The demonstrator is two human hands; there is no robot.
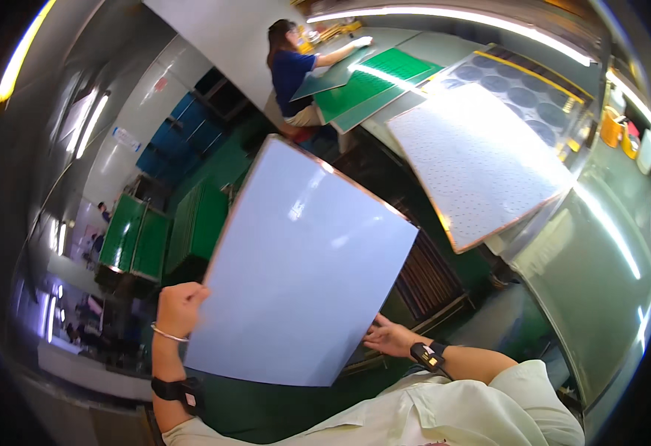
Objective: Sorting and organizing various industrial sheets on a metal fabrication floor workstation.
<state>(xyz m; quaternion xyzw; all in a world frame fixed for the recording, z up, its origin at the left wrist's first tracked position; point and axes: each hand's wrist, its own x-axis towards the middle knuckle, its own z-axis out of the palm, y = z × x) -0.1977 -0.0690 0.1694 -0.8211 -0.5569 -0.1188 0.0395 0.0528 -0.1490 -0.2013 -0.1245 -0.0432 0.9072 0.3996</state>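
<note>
Closest in, both hands are on a big pale blue sheet [299, 267] that's held up tilted in front of the chest, above a dark slotted rack [426, 279] on the floor. The left hand [179, 308] is clenched around the sheet's lower left edge, thumb side forward, with a thin bangle and a dark strap on that arm. The right hand [389, 338] isn't really gripping; fingers are spread flat against the lower right edge, more of a steadying push from the side. If you're handling a panel like this, I'd say keep to the edges like that and stay off the face, since it's glossy and would probably show every print. With only one hand truly clamped, I'd also watch for it swinging or flexing, so keep the right palm firm and the sheet off the rack's rails. The sheet itself is a flat rectangle, smooth, light blue-grey, shiny enough to catch ceiling lights, with a thin coppery line along its edges. Further out, a white dotted board [481, 160] with the same coppery rim lies on the table [600, 253] to the right. Beyond that are green panels [374, 82] on the far table, where another person [292, 70] sits reaching across them.
</note>
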